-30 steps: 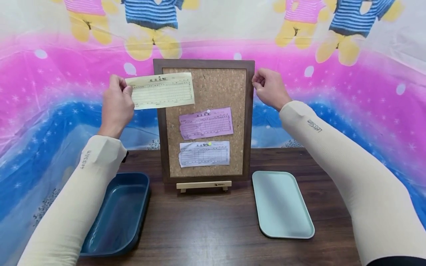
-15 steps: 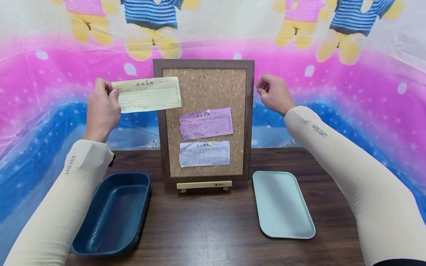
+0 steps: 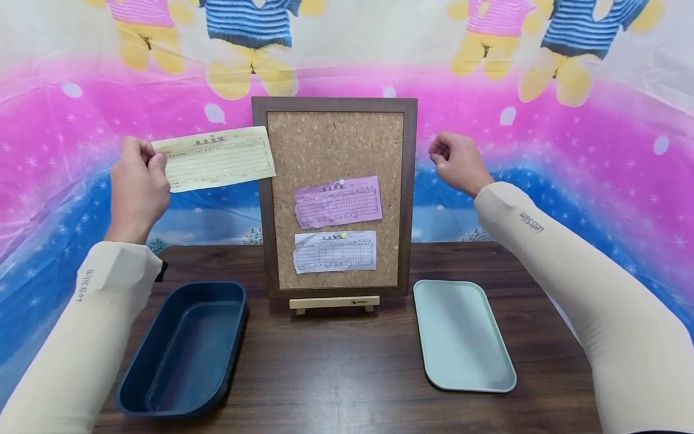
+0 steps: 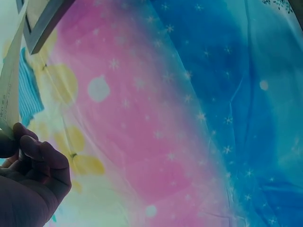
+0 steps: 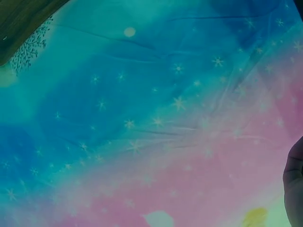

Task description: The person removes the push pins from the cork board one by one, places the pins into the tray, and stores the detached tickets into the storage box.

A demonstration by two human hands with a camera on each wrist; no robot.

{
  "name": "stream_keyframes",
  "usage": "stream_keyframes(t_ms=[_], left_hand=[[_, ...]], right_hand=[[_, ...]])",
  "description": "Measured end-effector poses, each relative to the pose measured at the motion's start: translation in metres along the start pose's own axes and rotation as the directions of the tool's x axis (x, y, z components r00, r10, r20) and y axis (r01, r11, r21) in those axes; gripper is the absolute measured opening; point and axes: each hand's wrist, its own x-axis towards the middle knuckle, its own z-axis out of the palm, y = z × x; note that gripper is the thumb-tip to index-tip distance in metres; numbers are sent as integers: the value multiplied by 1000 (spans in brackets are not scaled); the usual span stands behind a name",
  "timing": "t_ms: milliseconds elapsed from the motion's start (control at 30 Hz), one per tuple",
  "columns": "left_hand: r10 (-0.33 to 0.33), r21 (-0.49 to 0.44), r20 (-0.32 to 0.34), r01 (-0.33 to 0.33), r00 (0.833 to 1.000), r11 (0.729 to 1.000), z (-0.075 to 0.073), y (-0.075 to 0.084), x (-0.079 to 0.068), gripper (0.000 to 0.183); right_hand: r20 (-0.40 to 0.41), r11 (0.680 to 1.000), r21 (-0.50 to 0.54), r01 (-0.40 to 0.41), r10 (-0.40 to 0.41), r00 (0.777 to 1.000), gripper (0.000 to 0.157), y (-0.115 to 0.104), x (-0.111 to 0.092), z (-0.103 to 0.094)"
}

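Note:
My left hand (image 3: 140, 193) pinches the left end of a yellow receipt slip (image 3: 217, 158), held up so that its right end overlaps the left frame of a corkboard (image 3: 303, 141). The left wrist view shows the slip (image 4: 10, 90) edge-on above my fingers. Pinned to the board are a pink slip (image 3: 338, 203) with a white pushpin (image 3: 341, 181) and a white slip (image 3: 336, 253) with a yellow pushpin (image 3: 344, 235). Right of the board, my right hand (image 3: 461, 161) is raised with curled fingers, thumb near the index finger; whether something small sits between them cannot be seen.
A deep dark blue tray (image 3: 243, 301) stands at left on the wooden table (image 3: 325, 374). At right lies a shallow pale green tray (image 3: 461, 337). The board rests on a small wooden easel (image 3: 334, 302). A printed cloth (image 3: 466, 108) hangs behind.
My left hand has moved left and slightly down, carrying the yellow slip mostly off the corkboard. The right hand has drawn away to the right and a little down, fingers still curled.

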Motion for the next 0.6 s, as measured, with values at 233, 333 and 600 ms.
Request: stream_keyframes(t_ms=[233,333,600], left_hand=[[3,4,-40,-2,999,1000,-14,-10,-6,21],[-21,17,-25,21,999,1000,-20,-14,-9,23],[-70,36,-9,71,997,997,-35,-26,-16,24]], right_hand=[[23,1000,-17,-12,12,1000,7,8,-4,5],[28,1000,-14,-11,11,1000,7,12,-6,7],[43,1000,-11,3,-3,999,8,20,-13,12]])
